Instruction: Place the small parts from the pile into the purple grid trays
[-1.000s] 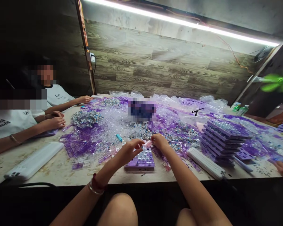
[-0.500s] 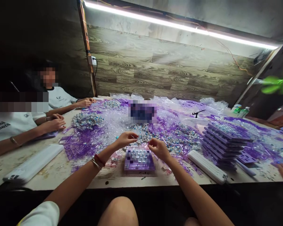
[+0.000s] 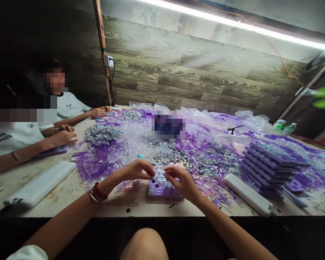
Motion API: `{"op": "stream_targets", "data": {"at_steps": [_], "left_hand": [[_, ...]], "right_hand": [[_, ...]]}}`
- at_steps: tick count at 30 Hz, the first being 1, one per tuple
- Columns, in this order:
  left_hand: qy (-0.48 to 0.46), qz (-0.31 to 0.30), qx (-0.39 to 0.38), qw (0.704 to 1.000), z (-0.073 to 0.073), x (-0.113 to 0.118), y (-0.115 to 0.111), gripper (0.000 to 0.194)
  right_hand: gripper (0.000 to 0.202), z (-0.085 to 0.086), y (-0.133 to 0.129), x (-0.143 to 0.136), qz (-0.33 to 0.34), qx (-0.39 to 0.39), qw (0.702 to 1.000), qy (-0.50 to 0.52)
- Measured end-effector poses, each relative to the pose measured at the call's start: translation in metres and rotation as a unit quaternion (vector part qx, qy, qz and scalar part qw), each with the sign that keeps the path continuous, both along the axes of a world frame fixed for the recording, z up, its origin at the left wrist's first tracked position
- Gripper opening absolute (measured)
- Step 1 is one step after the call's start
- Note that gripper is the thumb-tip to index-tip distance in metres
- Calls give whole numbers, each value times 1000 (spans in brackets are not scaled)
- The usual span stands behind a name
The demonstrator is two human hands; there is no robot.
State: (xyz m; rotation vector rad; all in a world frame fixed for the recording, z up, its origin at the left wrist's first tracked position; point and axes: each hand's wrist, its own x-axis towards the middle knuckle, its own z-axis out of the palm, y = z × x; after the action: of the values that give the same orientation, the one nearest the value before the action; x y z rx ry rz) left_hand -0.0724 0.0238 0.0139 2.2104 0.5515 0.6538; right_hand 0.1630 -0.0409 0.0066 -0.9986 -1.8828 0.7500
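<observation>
A purple, boxy, keypad-like piece [image 3: 162, 191] lies near the table's front edge, with rows of clear, cap-like parts on top. My left hand [image 3: 139, 169] is at its upper left, fingers bent and fingertips close together over the clear parts. On the other side, the fingers of my right hand [image 3: 181, 177] curl in a pinch at the upper right of the piece. Anything between either hand's fingertips is too small to make out. Just beyond my hands is a heap of small white and blue parts [image 3: 165, 150].
Purple trays [image 3: 271, 169] are stacked at the right. White bar-shaped units [image 3: 40, 184] lie on both sides. Bottles [image 3: 288, 129] stand far right. At the left, two people work, one hand [image 3: 62, 139] near a purple piece. Purple and clear parts [image 3: 94, 162] cover much of the table.
Both my hands have come down onto the purple piece, from just above and beyond it. The whole view has shifted slightly, so the scene sits further right.
</observation>
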Motion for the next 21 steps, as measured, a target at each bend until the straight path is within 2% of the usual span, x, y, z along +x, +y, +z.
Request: {"op": "stream_targets", "data": {"at_steps": [3, 7, 11, 21], "left_hand": [[15, -14, 70, 997, -2, 5, -6, 13], [42, -6, 116, 992, -7, 7, -8, 8], [57, -22, 164, 985, -12, 9, -7, 5], [91, -58, 208, 972, -5, 8, -11, 21]], "right_hand": [[13, -2, -1, 2, 2, 0, 1000, -8], [15, -4, -1, 4, -7, -2, 1000, -29], [13, -6, 0, 3, -28, 34, 997, -70], [12, -13, 5, 1, -47, 51, 993, -96]]}}
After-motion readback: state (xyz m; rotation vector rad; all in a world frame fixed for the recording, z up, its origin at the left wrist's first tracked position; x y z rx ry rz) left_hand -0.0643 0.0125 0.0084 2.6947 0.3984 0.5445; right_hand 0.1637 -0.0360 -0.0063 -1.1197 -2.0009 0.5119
